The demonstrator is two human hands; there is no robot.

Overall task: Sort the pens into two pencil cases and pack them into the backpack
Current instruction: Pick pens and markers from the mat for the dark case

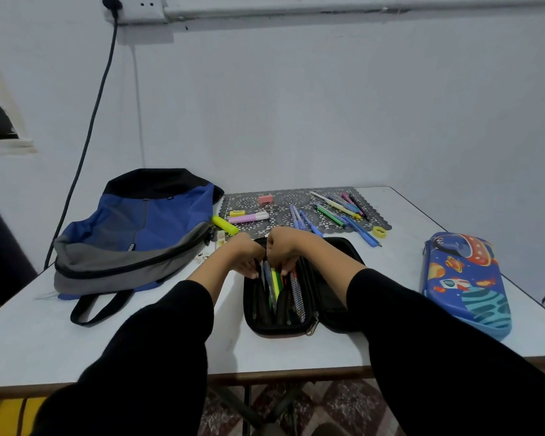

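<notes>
- white table [76, 341] against a pale wall [296, 105]; patterned mat [255, 202] with loose pens [343, 209] at the far side.
- open black pencil case [328, 297] at centre, long axis running away from the person, between backpack [139, 231] and blue pencil case [466, 284].
- left hand [244, 256] and right hand [282, 250] curl fingers into its far end; what they grip i cannot tell.

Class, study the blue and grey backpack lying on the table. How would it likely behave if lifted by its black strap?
The backpack lies slumped and creased on the table, so it would probably sag and fold, not hold shape. It looks fairly flat, so it is likely light, though its inside is hidden. The strap lies limp, so it may swing.
</notes>
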